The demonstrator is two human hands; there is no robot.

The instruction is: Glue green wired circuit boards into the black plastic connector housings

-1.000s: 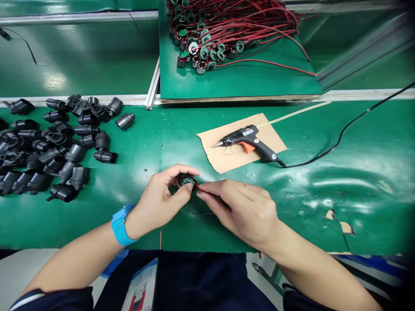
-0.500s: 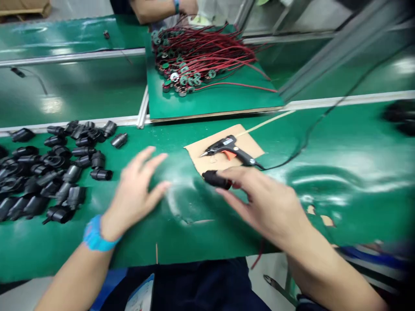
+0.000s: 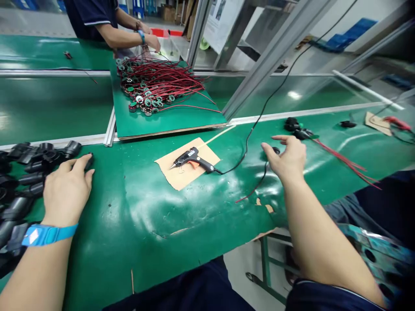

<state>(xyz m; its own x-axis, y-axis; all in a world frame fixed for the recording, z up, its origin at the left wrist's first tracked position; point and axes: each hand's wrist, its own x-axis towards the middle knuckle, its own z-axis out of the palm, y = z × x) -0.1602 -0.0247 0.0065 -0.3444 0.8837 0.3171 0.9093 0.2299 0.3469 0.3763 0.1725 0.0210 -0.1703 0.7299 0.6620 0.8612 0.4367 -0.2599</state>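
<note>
My left hand lies on the green belt at the left, fingers stretched out, fingertips touching a black housing at the edge of a pile of black housings. My right hand is far out to the right, thumb and index finger apart. A small black housing sits on the belt between them, and its red wire trails back toward me.
A black glue gun lies on a cardboard piece, its cable running up right. A green board holds several red-wired coils. Another person works beyond it. More wired parts lie right.
My hands have spread apart: the left moved onto the housing pile, the right carried the wired housing to the right and opened over it. My view swung up and to the right.
</note>
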